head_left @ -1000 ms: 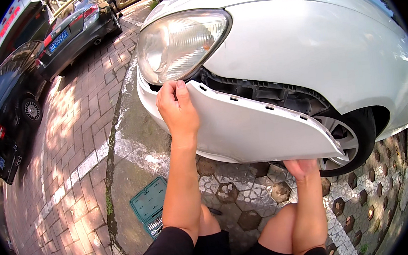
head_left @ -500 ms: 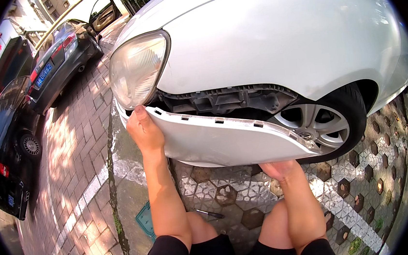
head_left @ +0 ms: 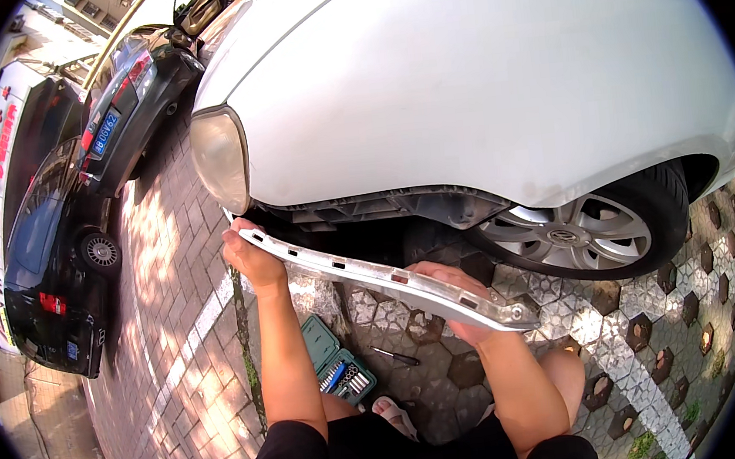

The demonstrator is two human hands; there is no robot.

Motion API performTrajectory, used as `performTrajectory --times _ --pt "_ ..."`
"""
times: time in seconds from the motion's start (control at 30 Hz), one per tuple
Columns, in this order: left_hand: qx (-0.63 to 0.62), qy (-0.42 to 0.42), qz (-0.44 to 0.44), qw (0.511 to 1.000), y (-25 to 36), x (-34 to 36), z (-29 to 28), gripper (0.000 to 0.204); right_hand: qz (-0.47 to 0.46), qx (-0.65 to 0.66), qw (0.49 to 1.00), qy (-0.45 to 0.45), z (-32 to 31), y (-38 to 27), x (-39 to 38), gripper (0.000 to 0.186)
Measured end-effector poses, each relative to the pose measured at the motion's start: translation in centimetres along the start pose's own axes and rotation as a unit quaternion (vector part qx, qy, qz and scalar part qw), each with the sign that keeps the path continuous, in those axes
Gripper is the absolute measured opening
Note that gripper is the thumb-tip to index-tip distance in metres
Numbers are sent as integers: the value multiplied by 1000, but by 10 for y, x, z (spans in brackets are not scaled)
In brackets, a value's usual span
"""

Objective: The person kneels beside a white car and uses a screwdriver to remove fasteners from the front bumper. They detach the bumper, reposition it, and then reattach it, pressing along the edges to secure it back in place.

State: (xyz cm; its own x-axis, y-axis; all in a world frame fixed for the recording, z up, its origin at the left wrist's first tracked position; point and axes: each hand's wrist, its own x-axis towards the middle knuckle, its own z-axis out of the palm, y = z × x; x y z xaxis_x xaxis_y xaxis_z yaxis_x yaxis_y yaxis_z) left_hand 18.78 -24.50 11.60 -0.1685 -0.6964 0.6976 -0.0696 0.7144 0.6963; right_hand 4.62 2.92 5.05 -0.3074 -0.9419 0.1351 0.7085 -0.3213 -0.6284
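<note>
We face a big white car (head_left: pixel 468 81). Its bumper cover (head_left: pixel 370 274) slants between us and the car, slotted edge up. The front wheel (head_left: pixel 569 238) is to the right. Down low we see an open green socket set (head_left: pixel 318 342). Our left hand (head_left: pixel 255 258) has its grip closed on the cover's left end; our right hand (head_left: pixel 450 276) is curled around its right part. A screwdriver (head_left: pixel 395 355) lies near the set.

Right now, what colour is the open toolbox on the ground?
The toolbox is green, leaning toward teal; it shows best in the head view.
</note>
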Motion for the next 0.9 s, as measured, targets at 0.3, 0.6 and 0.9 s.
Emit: performTrajectory --times 0.3,0.6,0.9 --pt "-76 -51 -19 996 -25 7 -16 73 -51 -100 988 -108 -6 4 -2 42" --pt "-134 -72 -51 987 -26 10 -19 71 -104 -161 975 -114 -11 4 -6 42" --pt "-159 -71 -22 984 -23 10 -11 69 -110 -201 966 -120 -18 -4 -11 43"
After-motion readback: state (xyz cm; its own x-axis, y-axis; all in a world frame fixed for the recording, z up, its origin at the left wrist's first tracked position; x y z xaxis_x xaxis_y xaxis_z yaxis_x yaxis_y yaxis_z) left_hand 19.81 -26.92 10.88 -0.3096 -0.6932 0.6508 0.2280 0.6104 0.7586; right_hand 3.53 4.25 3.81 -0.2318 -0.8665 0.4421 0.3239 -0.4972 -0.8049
